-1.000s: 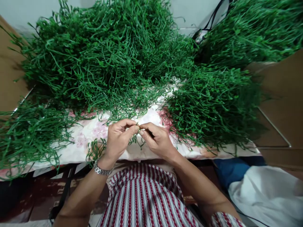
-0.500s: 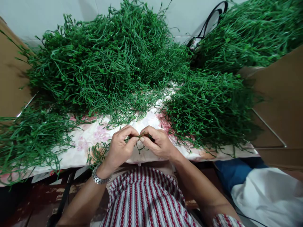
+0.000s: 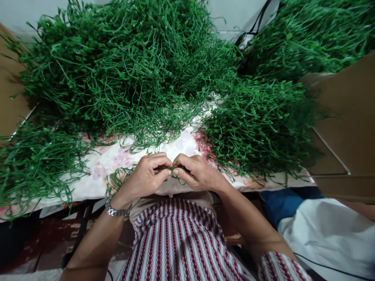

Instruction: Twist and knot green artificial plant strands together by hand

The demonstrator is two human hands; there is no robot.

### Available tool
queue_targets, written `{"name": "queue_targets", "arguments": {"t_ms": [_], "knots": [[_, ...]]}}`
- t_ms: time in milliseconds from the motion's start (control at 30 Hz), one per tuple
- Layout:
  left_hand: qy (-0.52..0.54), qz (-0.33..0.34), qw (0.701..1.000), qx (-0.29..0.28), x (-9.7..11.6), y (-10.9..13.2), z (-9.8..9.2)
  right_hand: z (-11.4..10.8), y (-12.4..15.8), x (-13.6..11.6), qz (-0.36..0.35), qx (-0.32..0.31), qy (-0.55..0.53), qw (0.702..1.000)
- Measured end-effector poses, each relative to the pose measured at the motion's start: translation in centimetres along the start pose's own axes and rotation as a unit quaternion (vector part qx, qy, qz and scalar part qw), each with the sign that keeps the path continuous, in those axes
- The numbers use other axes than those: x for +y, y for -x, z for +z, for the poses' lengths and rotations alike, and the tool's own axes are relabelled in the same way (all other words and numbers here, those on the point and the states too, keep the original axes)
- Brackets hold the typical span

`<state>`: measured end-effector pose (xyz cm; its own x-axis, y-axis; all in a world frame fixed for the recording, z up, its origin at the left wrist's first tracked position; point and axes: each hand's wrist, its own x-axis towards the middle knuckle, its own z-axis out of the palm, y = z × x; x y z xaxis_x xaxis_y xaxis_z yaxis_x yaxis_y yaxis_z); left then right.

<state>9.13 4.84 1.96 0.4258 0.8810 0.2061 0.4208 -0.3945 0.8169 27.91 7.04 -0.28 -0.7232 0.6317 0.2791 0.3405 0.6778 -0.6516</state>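
Observation:
My left hand (image 3: 146,176) and my right hand (image 3: 198,172) meet above the front edge of the table, fingertips almost touching. Both are closed in a pinch on a thin green plant stem (image 3: 173,168), plastic-looking and mostly hidden by the fingers. A small bunch of similar stems (image 3: 114,180) lies on the flowered tablecloth (image 3: 183,145), partly behind my left hand and wrist. To the right of my right hand is a thick heap of green stems (image 3: 260,127) with small bud-like tips.
A large tangled pile of stems (image 3: 117,70) fills the back of the table. Another heap (image 3: 38,164) lies at the left, and more stems (image 3: 322,35) stand at back right. Cardboard (image 3: 345,117) flanks the right side. White cloth (image 3: 325,230) lies low on the right.
The view has shifted slightly, so the piles sit higher in the picture. My hands stay together; the stem ends that hung below my fingertips now barely show.

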Motion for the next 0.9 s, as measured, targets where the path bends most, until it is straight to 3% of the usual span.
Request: {"name": "queue_targets", "arguments": {"t_ms": [200, 400, 567, 733, 900], "knots": [[0.019, 0.049, 0.998, -0.038, -0.4, 0.1, 0.0, -0.4, -0.1, -0.3, -0.040, -0.078, 0.025, 0.996], [0.084, 0.042, 0.990, -0.103, -0.4, 0.2, -1.2, -1.2, 0.3, -0.2, -0.051, -0.135, 0.010, 0.990], [0.143, -0.017, 0.989, -0.025, -0.7, -0.2, -1.1, -1.8, 0.1, 0.0, -0.026, 0.002, -0.031, 0.999], [0.187, -0.082, 0.977, 0.068, -0.9, -0.5, 0.6, 0.8, -0.9, -0.2, -0.039, 0.131, -0.123, 0.983], [0.249, -0.129, 0.952, 0.122, -1.1, -0.5, 1.2, 2.8, -0.9, -0.5, 0.043, 0.208, -0.100, 0.972]]}}
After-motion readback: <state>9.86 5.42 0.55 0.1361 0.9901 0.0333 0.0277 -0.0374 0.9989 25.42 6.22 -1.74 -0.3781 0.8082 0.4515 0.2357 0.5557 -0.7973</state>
